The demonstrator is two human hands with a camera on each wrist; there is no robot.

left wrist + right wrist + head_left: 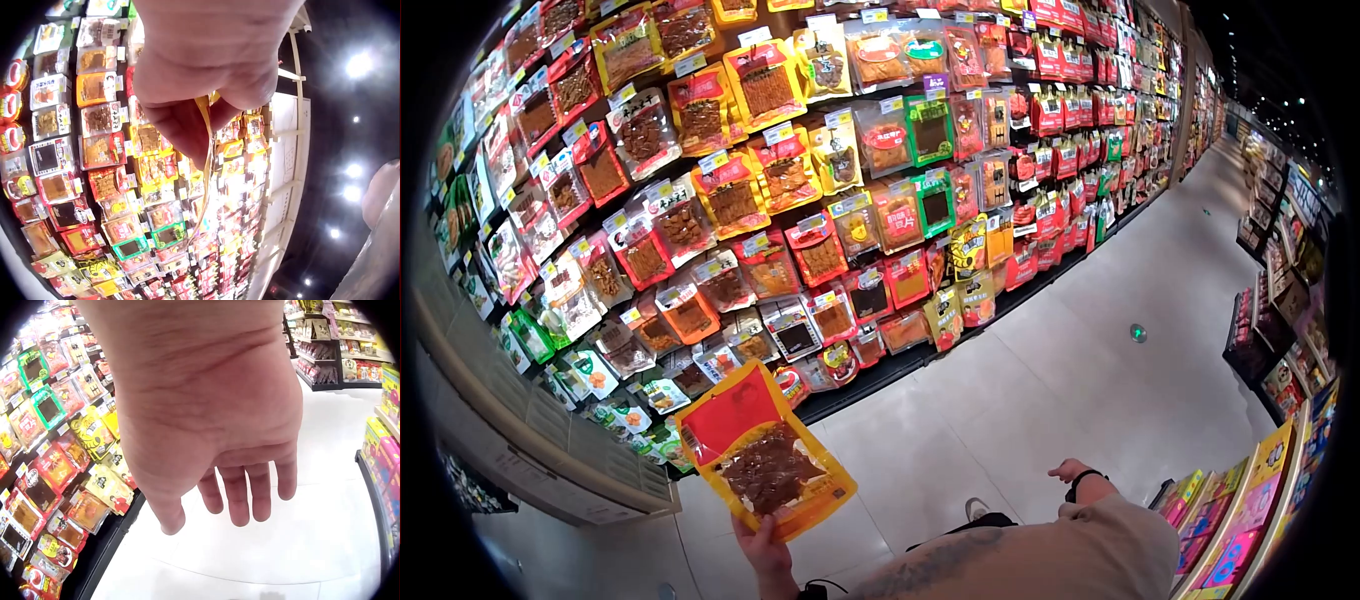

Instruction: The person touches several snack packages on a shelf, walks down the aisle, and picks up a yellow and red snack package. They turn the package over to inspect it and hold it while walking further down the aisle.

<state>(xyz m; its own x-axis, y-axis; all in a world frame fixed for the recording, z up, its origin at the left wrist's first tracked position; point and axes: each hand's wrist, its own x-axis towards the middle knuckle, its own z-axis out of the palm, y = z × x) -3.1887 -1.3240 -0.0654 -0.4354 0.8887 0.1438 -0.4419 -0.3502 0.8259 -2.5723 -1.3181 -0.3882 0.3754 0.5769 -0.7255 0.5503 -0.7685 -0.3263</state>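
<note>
My left hand (762, 548) pinches the lower edge of a yellow and red snack packet (768, 462) between thumb and fingers. A clear window in the packet shows dark brown, meat-like pieces. From the left wrist view, the packet (206, 169) is seen edge-on below the left hand (206, 62). My right hand (1076, 470) hangs at my side over the floor and holds nothing. Its fingers point down, loosely spread, in the right wrist view, where the right hand (212, 419) fills the upper middle.
A tall wall display of hanging snack packets (730, 190) runs along the left and ahead. Pale tiled floor (1020, 370) forms the aisle. Low shelves (1240, 500) with colourful boxes stand close on the right, and further racks (1280, 270) stand beyond them.
</note>
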